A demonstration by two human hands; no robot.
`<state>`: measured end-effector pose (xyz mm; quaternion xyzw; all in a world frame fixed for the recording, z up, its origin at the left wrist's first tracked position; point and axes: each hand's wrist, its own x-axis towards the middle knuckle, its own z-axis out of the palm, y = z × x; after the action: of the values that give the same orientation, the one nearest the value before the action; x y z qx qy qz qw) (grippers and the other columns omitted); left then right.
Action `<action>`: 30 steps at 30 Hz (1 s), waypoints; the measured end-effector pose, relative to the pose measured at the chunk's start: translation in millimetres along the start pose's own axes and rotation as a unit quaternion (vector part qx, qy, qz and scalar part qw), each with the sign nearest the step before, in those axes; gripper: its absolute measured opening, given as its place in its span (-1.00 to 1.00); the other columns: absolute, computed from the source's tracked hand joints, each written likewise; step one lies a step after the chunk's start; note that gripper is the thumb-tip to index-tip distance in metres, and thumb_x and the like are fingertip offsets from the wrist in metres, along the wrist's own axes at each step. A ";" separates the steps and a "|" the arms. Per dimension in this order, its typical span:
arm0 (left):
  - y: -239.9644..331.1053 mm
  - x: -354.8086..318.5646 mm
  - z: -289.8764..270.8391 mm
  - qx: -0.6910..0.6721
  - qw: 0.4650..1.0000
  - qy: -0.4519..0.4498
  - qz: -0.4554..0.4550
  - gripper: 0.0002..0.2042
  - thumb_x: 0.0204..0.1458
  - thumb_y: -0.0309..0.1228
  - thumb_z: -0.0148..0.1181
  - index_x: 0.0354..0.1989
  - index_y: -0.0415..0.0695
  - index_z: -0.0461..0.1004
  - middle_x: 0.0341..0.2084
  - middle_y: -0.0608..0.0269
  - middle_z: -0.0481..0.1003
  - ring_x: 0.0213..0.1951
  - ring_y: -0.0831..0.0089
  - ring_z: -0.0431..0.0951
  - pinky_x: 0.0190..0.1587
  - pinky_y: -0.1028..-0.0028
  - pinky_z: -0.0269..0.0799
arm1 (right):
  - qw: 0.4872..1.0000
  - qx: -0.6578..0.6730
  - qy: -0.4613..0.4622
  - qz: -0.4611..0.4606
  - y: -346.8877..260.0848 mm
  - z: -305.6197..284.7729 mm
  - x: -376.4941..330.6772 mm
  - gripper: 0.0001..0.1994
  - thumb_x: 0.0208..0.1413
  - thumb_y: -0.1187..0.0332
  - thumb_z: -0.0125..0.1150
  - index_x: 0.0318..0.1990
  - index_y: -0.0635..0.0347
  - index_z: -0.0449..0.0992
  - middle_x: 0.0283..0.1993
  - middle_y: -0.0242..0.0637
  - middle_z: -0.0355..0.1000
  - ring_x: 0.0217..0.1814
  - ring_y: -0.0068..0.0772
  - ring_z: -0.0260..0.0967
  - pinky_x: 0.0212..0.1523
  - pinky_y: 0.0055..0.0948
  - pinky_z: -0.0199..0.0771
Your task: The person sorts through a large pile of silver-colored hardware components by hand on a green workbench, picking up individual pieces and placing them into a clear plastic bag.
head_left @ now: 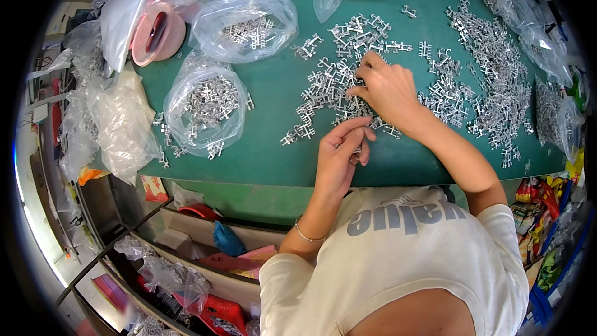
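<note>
Small silver metal pieces with short cross-bars lie in a loose pile (329, 84) on the green tabletop. My right hand (392, 90) reaches over the pile's right side, fingers bent. Its thumb and forefinger tips stand a little apart among the pieces, and I see nothing held between them. Nearer the table's front edge, my left hand (342, 152) is closed, its fingers curled round a few small metal pieces (356, 152). The fingers partly hide these pieces.
A larger heap of metal pieces (497, 74) spreads to the right. Two opened clear bags of pieces, a nearer bag (205, 109) and a farther bag (245, 28), stand left. Beyond the nearer one is a pink basket (171, 40). Below the table's edge are shelves (242, 236).
</note>
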<state>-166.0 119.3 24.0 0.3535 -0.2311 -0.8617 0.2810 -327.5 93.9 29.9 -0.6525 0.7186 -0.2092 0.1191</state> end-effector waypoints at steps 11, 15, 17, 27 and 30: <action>1.7 -3.9 -1.4 -0.006 1.000 0.001 0.013 -0.78 0.07 -0.54 -0.05 -0.12 -0.29 0.39 -0.46 0.24 0.40 -0.62 0.61 0.27 -0.59 0.63 0.16 | 1.000 -0.005 -0.013 0.022 -6.9 3.6 2.5 -0.82 -0.16 0.28 0.24 -0.52 0.21 0.50 -0.39 -0.24 0.41 -0.43 -0.11 0.41 -0.44 -0.21 0.39; 3.8 -5.3 0.0 -0.007 1.000 0.004 0.012 -0.78 0.07 -0.53 -0.05 -0.12 -0.28 0.40 -0.46 0.24 0.39 -0.62 0.61 0.26 -0.59 0.62 0.16 | 0.993 0.084 -0.064 0.047 1.3 0.6 12.1 -0.84 -0.19 0.32 0.27 -0.53 0.22 0.49 -0.42 -0.25 0.43 -0.46 -0.18 0.38 -0.42 -0.25 0.35; 2.3 -6.4 -3.0 -0.011 1.000 0.003 0.017 -0.79 0.07 -0.53 -0.05 -0.13 -0.29 0.40 -0.46 0.24 0.40 -0.62 0.60 0.26 -0.59 0.62 0.16 | 0.981 0.171 -0.077 0.057 9.8 -6.5 10.5 -0.86 -0.15 0.37 0.26 -0.51 0.25 0.47 -0.48 -0.31 0.41 -0.54 -0.31 0.33 -0.49 -0.36 0.28; -0.9 -5.6 -3.6 -0.019 1.000 0.003 0.014 -0.79 0.06 -0.55 -0.05 -0.13 -0.29 0.41 -0.45 0.23 0.40 -0.62 0.59 0.28 -0.59 0.61 0.16 | 0.998 0.054 -0.023 0.037 7.0 10.3 9.0 -0.83 -0.19 0.34 0.30 -0.46 0.24 0.51 -0.44 -0.22 0.46 -0.45 -0.21 0.41 -0.44 -0.33 0.38; -1.7 -7.3 -4.5 -0.034 0.999 0.002 0.016 -0.79 0.06 -0.55 -0.05 -0.13 -0.29 0.41 -0.45 0.23 0.40 -0.61 0.59 0.28 -0.58 0.61 0.17 | 0.977 0.173 -0.073 0.098 13.6 1.6 14.2 -0.82 -0.20 0.42 0.30 -0.40 0.30 0.52 -0.35 -0.24 0.46 -0.42 -0.44 0.40 -0.44 -0.48 0.34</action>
<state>-158.9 124.4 23.6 0.3421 -0.2066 -0.8638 0.3070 -340.6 80.4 23.7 -0.5620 0.7212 -0.2700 0.3020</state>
